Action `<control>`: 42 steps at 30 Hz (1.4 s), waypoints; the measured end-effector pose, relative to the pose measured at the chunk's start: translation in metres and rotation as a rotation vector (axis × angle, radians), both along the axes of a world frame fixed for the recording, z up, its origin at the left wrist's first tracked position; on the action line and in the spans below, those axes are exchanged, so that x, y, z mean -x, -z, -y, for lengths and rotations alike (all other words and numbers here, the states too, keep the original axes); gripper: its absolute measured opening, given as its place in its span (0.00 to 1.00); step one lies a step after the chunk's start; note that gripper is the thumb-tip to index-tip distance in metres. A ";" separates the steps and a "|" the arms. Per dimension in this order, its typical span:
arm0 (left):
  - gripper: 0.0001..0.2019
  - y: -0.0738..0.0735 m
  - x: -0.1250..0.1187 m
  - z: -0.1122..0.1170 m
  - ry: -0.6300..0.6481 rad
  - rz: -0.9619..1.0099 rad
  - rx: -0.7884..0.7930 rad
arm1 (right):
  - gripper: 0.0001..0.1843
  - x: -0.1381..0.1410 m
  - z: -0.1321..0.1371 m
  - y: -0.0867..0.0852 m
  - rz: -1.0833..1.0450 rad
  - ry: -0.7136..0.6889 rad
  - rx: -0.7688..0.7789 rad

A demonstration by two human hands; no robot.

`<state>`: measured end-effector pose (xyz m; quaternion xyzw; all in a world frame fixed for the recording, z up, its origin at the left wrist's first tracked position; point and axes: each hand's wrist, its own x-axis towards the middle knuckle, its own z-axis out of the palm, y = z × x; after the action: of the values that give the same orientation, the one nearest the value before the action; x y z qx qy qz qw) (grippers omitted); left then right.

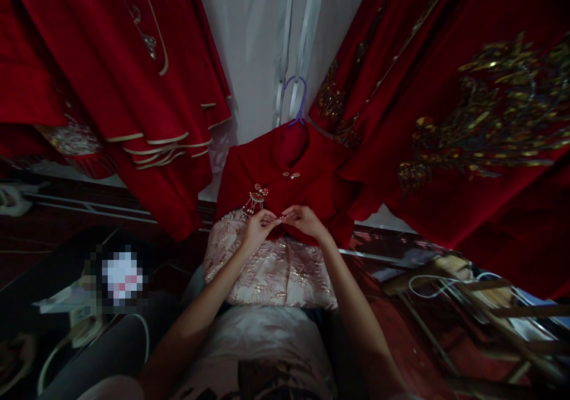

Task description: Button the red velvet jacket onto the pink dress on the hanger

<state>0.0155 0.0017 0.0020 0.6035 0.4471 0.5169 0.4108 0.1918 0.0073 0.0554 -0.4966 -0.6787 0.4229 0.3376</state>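
A red garment (240, 162) with a pale pink brocade lower part (271, 269) hangs from a purple hanger (304, 100) and spreads over my lap. At its front, my left hand (259, 229) and my right hand (306, 221) meet, fingertips pinched together on a small beaded fastening (281, 218). Which piece of it each hand grips is too small to make out. A similar beaded fastening (291, 175) sits closed below the collar. Left of my hands, a fan-shaped beaded ornament (257, 197) with dangling strands is on the red cloth.
Red garments with pale piping (155, 91) hang on the left. Others with gold embroidery (485, 115) hang on the right. Metal rails (285, 44) run up the pale wall behind. At lower right stands a wooden frame (481, 311) with a white cable. A power strip (86, 326) lies at lower left.
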 end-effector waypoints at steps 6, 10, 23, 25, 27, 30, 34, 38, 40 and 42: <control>0.15 -0.010 -0.001 0.001 -0.014 0.095 0.041 | 0.09 0.002 0.002 -0.004 -0.066 0.015 0.016; 0.20 -0.024 0.009 -0.011 -0.074 0.372 0.154 | 0.14 -0.010 0.007 -0.017 -0.115 -0.165 0.119; 0.17 -0.043 0.021 -0.025 -0.004 0.689 0.230 | 0.18 -0.024 0.015 -0.033 -0.101 -0.364 0.226; 0.16 -0.043 0.019 -0.028 -0.046 0.667 0.207 | 0.18 -0.022 0.015 -0.032 -0.103 -0.366 0.222; 0.15 -0.043 0.016 -0.031 -0.110 0.637 0.185 | 0.18 -0.019 0.014 -0.032 -0.108 -0.368 0.218; 0.14 -0.040 0.012 -0.037 -0.228 0.579 0.151 | 0.18 -0.015 0.015 -0.032 -0.116 -0.375 0.222; 0.14 -0.041 0.006 -0.043 -0.217 0.381 0.119 | 0.17 -0.018 0.017 -0.034 -0.108 -0.395 0.238; 0.13 -0.059 -0.002 -0.046 -0.158 0.091 -0.114 | 0.17 -0.031 0.020 -0.038 -0.060 -0.483 0.325; 0.12 -0.075 -0.005 -0.047 -0.171 -0.054 -0.305 | 0.17 -0.038 0.022 -0.041 -0.035 -0.521 0.379; 0.15 -0.093 -0.007 -0.047 -0.176 -0.244 -0.487 | 0.18 -0.042 0.024 -0.044 -0.015 -0.539 0.413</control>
<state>0.0229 0.0484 0.0945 0.7009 0.4067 0.5663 0.1503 0.2342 -0.0165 0.0996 -0.3540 -0.6832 0.6289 0.1110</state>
